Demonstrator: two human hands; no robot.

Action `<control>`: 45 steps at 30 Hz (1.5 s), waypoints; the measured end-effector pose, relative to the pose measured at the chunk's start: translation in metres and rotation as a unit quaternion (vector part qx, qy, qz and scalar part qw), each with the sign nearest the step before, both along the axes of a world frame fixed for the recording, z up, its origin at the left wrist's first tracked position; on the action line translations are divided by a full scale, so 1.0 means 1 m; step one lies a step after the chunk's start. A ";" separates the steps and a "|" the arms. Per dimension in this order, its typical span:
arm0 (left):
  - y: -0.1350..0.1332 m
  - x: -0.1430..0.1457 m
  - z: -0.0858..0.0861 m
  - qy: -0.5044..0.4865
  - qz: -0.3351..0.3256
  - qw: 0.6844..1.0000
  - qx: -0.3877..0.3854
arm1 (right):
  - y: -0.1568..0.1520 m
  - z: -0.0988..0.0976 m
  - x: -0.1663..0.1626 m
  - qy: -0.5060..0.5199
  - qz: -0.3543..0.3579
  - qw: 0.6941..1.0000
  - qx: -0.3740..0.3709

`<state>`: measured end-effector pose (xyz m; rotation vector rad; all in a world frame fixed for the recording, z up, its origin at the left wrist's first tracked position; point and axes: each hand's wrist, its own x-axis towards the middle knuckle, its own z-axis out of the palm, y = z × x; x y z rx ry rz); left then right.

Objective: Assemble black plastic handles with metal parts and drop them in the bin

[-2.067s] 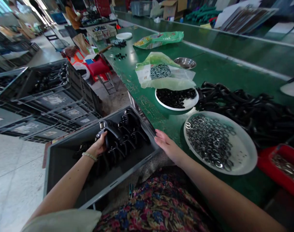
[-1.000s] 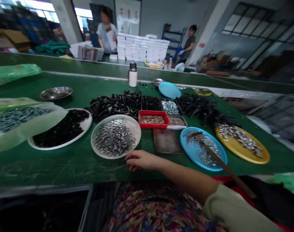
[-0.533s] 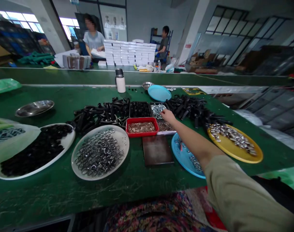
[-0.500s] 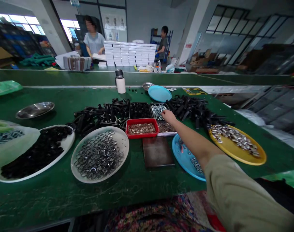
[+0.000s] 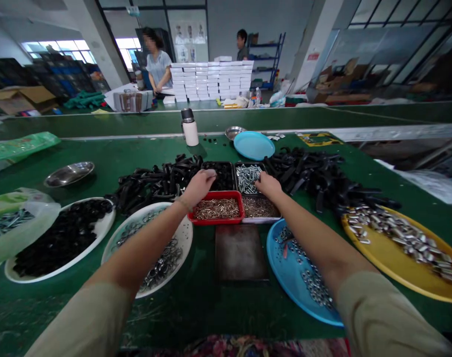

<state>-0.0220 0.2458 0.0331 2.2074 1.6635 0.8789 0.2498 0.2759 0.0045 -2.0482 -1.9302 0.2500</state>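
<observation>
My left hand hovers at the left edge of a black tray of small black parts, its fingers pressed together. Whatever lies between them is too small to make out. Across from it, my right hand has its bent fingertips at the right side of a tray of silver screws. Those fingers look closed, and what they grip is hidden. Just in front of the hands are a red tray of thin copper-coloured pins and a tray of small brownish parts. A dark square plate lies nearer to me.
Black handle-like parts lie in a left pile and a right pile. A white dish of metal rings, a blue dish of nuts and a yellow dish of metal sleeves flank my arms. A bottle stands behind.
My left hand has come into view and reached to the tray of black parts. My right hand remains at the screws, slightly further right in view. The camera view has shifted.
</observation>
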 end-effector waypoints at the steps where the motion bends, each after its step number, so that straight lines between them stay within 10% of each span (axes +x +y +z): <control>1: 0.014 0.012 -0.001 0.007 -0.002 1.000 -0.016 | -0.006 0.003 0.004 0.012 0.003 1.000 0.011; 8: 0.062 0.052 -0.011 -0.038 0.022 0.994 -0.103 | -0.071 0.026 0.009 0.137 0.058 0.982 0.113; 14: -0.002 0.058 -0.006 -0.200 -0.018 0.968 -0.151 | -0.146 0.029 -0.024 0.322 0.095 0.913 0.231; 20: -0.130 0.063 -0.018 -0.634 -0.104 0.689 -0.337 | -0.190 0.003 -0.051 0.279 0.122 0.915 0.263; 23: -0.167 0.062 -0.025 -0.680 -0.082 0.649 -0.332 | -0.203 -0.007 -0.057 0.226 0.119 0.937 0.240; 34: -0.202 0.049 -0.050 -0.603 -0.146 0.721 -0.309 | -0.238 -0.030 -0.072 0.197 0.217 0.942 0.161; 41: -0.191 0.006 -0.072 -0.229 -0.009 0.964 -0.138 | -0.240 -0.050 -0.067 0.299 0.064 0.948 0.090; 45: -0.176 0.002 -0.055 -0.069 0.000 0.997 -0.031 | -0.245 -0.053 -0.061 0.349 0.025 0.929 0.119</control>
